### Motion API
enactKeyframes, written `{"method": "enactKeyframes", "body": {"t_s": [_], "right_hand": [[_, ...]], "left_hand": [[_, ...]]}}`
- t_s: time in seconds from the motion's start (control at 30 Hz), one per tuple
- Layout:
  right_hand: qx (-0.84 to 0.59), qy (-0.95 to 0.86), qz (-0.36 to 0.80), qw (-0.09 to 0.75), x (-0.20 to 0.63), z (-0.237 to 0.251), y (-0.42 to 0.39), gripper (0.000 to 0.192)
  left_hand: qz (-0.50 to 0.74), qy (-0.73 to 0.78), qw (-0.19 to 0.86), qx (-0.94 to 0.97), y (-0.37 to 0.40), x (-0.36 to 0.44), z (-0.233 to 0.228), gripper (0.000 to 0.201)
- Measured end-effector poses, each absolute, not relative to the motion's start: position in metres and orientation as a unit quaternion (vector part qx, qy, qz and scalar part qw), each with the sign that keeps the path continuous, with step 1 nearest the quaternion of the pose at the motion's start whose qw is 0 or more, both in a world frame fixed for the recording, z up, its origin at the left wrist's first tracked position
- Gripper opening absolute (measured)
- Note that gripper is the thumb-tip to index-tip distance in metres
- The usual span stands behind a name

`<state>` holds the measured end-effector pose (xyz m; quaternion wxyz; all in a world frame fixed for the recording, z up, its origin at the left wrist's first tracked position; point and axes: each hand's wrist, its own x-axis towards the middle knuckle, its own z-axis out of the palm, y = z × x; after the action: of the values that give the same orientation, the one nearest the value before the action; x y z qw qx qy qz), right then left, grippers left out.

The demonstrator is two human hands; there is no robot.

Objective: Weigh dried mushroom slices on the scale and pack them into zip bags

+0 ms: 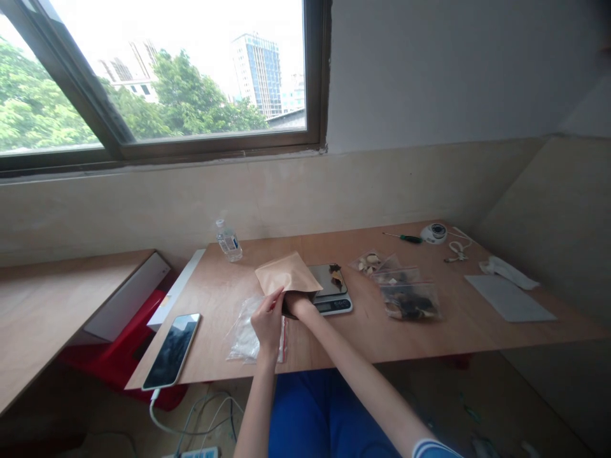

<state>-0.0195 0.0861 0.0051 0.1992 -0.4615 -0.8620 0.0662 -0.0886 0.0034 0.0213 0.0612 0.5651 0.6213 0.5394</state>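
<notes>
A tan paper pouch [285, 273] is lifted off the wooden table [363, 337] near its middle. My left hand [268, 323] grips the pouch's open lower edge. My right hand [296, 304] reaches inside the pouch mouth, its fingers hidden. Under my left hand lies a clear zip bag [245, 334] with a red strip. Just right of the pouch sits a small digital scale [330, 289] with a few dark and pale pieces on its platform.
Clear bags of dried pieces [405, 294] lie right of the scale. A phone [172, 350] on a cable sits front left, a water bottle [228, 242] at the back. A screwdriver [405, 238], a white round device [433, 233] and white sheets [508, 298] lie far right.
</notes>
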Motion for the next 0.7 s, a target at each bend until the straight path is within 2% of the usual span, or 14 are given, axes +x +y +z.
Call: {"method": "enactKeyframes", "body": {"t_s": [0.17,0.33,0.47,0.57,0.63,0.7], "right_hand": [[-0.488,-0.832,0.109,0.239,-0.013,0.000,0.076,0.035],[-0.467,-0.828,0.145,0.274,0.009,0.016,0.029,0.030],[-0.411,-0.771,0.209,0.439,0.033,0.034,-0.006,0.031],[-0.454,-0.672,0.189,0.553,0.054,0.033,-0.006,0.031],[-0.496,-0.632,0.151,0.575,0.067,0.025,0.010,0.031],[-0.514,-0.645,0.127,0.551,0.077,0.014,0.035,0.029]], "left_hand": [[0.542,0.616,0.062,0.568,0.005,-0.091,0.021,0.020],[0.546,0.616,0.068,0.563,0.006,-0.092,0.019,0.021],[0.544,0.623,0.077,0.556,0.011,-0.097,0.020,0.022],[0.547,0.633,0.071,0.543,0.017,-0.102,0.022,0.023],[0.553,0.639,0.065,0.531,0.020,-0.105,0.024,0.022],[0.557,0.641,0.064,0.524,0.022,-0.108,0.025,0.022]]}}
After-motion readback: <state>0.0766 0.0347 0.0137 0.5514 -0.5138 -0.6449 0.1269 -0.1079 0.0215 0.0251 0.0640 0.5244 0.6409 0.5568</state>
